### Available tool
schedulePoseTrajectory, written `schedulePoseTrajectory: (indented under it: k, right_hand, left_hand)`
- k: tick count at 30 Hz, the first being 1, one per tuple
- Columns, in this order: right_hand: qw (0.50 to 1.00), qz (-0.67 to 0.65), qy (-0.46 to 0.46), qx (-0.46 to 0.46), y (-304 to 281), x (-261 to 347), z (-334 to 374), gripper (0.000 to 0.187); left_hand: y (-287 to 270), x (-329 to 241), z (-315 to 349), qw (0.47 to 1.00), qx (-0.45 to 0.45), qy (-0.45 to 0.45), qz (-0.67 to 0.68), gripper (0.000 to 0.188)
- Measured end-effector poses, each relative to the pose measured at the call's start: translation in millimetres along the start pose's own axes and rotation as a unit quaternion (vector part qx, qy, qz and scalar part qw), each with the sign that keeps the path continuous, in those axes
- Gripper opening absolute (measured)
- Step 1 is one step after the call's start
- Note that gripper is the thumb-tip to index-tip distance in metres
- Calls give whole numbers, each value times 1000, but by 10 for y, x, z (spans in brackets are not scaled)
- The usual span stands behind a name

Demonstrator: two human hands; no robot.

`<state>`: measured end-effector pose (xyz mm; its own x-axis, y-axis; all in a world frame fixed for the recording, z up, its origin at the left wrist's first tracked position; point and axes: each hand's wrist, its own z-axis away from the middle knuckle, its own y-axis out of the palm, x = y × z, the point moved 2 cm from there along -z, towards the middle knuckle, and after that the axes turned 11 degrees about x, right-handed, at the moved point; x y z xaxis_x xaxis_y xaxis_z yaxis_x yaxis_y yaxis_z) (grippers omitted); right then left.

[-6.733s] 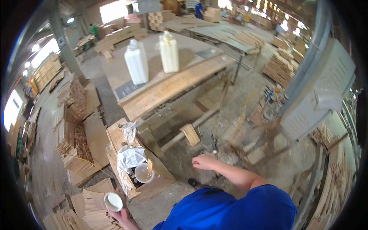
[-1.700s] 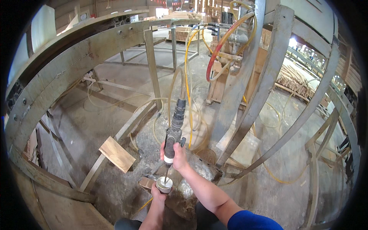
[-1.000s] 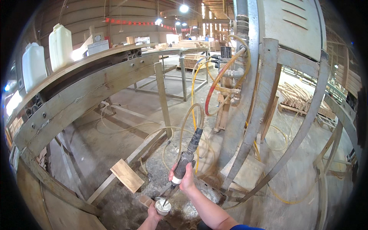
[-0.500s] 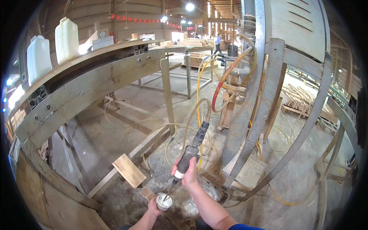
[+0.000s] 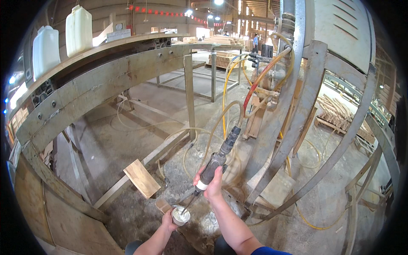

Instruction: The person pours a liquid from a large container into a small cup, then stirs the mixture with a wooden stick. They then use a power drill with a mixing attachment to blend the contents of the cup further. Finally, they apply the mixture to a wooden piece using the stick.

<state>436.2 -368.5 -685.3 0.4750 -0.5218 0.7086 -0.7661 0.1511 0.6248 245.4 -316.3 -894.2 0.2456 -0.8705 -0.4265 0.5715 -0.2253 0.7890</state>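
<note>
My right hand (image 5: 212, 187) is wrapped round a dark hand-held air tool (image 5: 210, 169) with a white collar and a hose at its top end. From the tool a thin metal rod (image 5: 189, 204) slants down into a small round cup (image 5: 182, 219). White, paste-like stuff shows inside the cup around the rod. My left hand (image 5: 168, 219) grips the cup from its left side, low above the floor. How the left fingers close beneath the cup is hidden.
A light wood board (image 5: 142, 178) leans on a metal rail left of the cup. A smaller wood block (image 5: 162, 206) lies closer. A steel-framed bench (image 5: 114, 78) carries two plastic jugs (image 5: 79, 32). Hoses (image 5: 227, 89) hang by a metal post at right. Curved steel bars (image 5: 335, 157) rise beyond my right arm.
The whole view has tipped down slightly, so most things sit a little higher in the picture. Both hands keep their holds, and the rod stays in the cup.
</note>
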Motion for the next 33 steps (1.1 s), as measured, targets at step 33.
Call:
schedulePoseTrajectory:
  k: [33]
  right_hand:
    - [999, 39, 8, 16, 3, 178, -36, 77]
  left_hand:
    - [264, 19, 280, 998, -26, -59, 26, 43]
